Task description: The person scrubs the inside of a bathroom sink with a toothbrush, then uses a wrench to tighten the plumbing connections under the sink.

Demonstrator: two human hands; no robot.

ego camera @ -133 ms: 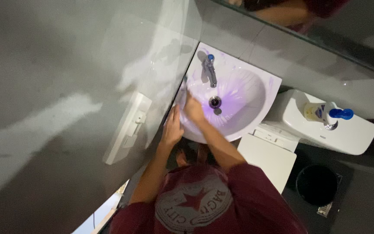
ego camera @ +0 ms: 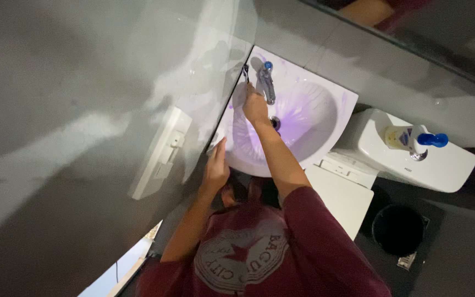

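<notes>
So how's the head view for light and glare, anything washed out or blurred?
Head view: dim overall, with the white sink the brightest spot, tinted purple; soft glare streaks across the glossy grey wall; the right hand by the faucet is slightly soft; the black bin is lost in shadow.

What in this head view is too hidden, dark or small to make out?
- Right hand: it holds something thin and dark, too small to identify.
- Sink: drain partly covered by the forearm.
- Left hand: rests at the sink's edge; palm hidden.
- Dark bin: contents lost in shadow.
- Bottle: label too small.
</notes>
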